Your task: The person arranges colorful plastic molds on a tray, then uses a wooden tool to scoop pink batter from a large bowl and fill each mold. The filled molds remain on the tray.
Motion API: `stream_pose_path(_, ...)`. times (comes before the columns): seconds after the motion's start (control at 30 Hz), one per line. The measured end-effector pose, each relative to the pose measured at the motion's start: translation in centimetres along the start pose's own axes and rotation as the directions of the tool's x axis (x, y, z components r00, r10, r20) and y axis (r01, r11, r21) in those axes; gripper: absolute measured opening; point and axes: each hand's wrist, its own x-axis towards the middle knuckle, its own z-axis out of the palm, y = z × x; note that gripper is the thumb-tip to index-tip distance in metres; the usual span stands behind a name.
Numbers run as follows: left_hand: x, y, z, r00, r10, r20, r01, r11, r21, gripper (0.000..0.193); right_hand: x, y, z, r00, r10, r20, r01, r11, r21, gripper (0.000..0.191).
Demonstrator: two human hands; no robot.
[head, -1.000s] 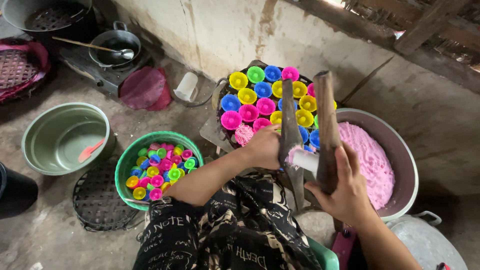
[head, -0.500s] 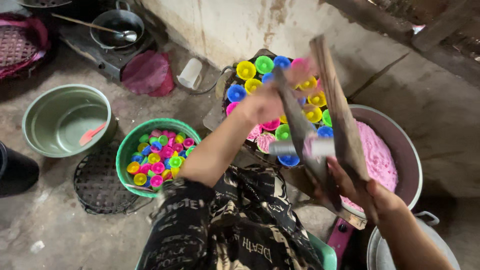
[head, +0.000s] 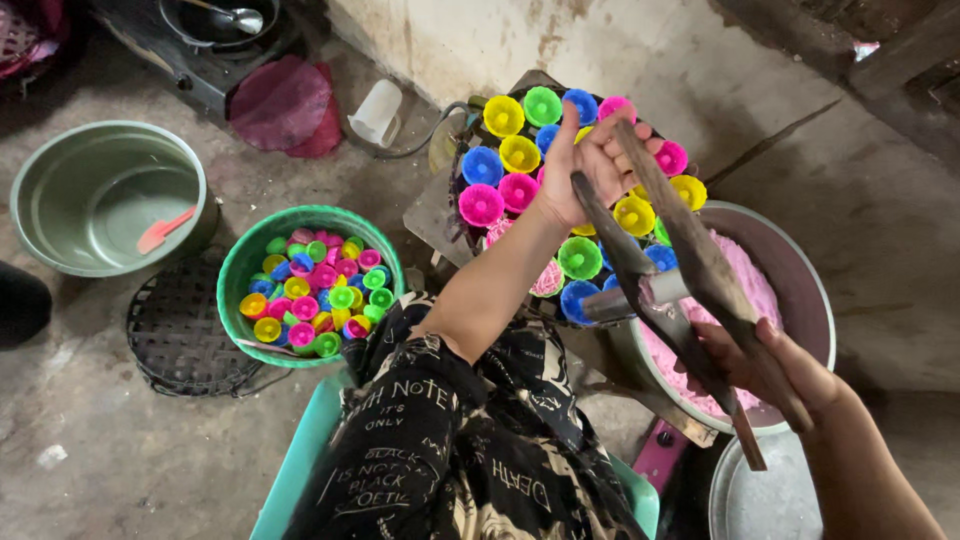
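A wooden press point(head: 690, 250) made of two long dark handles with a metal cylinder point(head: 640, 293) between them lies slanted across the view. My left hand point(head: 585, 165) grips the far tips of the handles, above a tray of round cup moulds point(head: 500, 155) in yellow, green, blue and pink. My right hand point(head: 745, 360) is closed around the near part of the handles, over a metal bowl point(head: 815, 290) holding pink dough point(head: 755, 290).
A green basin point(head: 240, 270) full of small coloured moulds sits at my left knee. Beside it lie a black wire rack point(head: 185, 335) and a grey-green basin point(head: 100, 195) with an orange spatula point(head: 165, 228). A white jug point(head: 380, 112), red lid point(head: 285, 105) and stove point(head: 225, 25) stand behind. A metal pot point(head: 765, 500) is at the lower right.
My left hand has slid from near the cylinder out to the far tips of the handles. The press has tilted from nearly upright to a slant, with my right hand lower.
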Motion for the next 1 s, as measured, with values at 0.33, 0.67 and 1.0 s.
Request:
stream_pose_path(0.33, -3.1, 1.1, -3.7, 0.989, 0.127, -0.074, -0.124, 0.992, 0.036, 0.070, 1.5, -0.2, 1.2, 0.997, 0.050, -0.050, -0.056, 0.993, -0.107, 0.078)
stream_pose_path(0.67, -1.5, 3.1, -4.0, 0.985, 0.149, -0.088, -0.146, 0.989, 0.032, 0.067, 2.5, -2.9, 4.4, 0.965, -0.024, -0.259, -0.069, 0.936, -0.344, 0.064)
stream_pose_path(1.0, -4.0, 1.5, -4.4, 0.939, 0.136, -0.316, -0.118, 0.990, 0.076, 0.063, 1.6, 0.3, 2.6, 0.955, -0.034, -0.296, -0.104, 0.893, -0.437, 0.063)
